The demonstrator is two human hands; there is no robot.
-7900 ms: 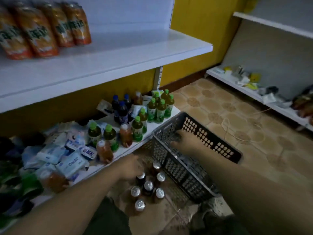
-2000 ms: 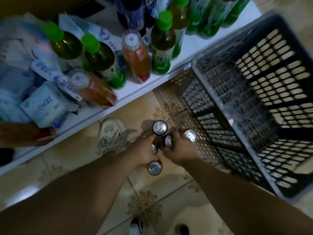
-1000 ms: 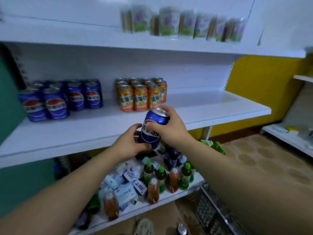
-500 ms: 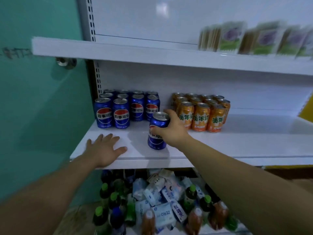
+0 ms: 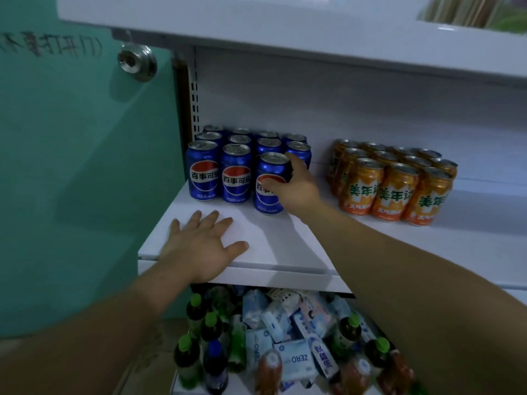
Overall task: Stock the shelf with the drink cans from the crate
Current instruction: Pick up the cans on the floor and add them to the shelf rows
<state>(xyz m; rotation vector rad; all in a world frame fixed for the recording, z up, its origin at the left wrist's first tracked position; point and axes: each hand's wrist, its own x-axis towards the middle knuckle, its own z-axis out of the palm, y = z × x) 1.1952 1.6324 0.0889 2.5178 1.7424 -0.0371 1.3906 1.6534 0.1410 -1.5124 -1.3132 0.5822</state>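
Okay, up at the shelf through the head camera. Gripping a blue can (image 5: 269, 169) with the right hand (image 5: 295, 189): thumb laid across the label, fingers curled round the far side at 3 o'clock, a snug hold on the can and nothing else. Holding it upright, base down on the white shelf (image 5: 285, 246), just at 3 o'clock of the front row of blue cans (image 5: 236, 178) and a touch nearer the edge than that row. Touching its neighbour or just beside it? Cannot tell from this angle. Resting the left hand (image 5: 199, 246) flat at 7 o'clock of the held can, palm down near the front left corner, fingers straight and spread, holding nothing. Over at 3 o'clock on the same shelf, well apart from the blue block, a tight cluster of orange cans (image 5: 395, 192), all upright. Up at 12 o'clock, the underside and lip of an upper shelf (image 5: 285, 21). Out at 9 o'clock, a green panel (image 5: 71, 166) with a round metal lock (image 5: 137, 62) near its top. Down at 6 o'clock, below the front edge, green-capped bottles (image 5: 196, 309) standing beside a jumble of pale blue packets (image 5: 293, 359).
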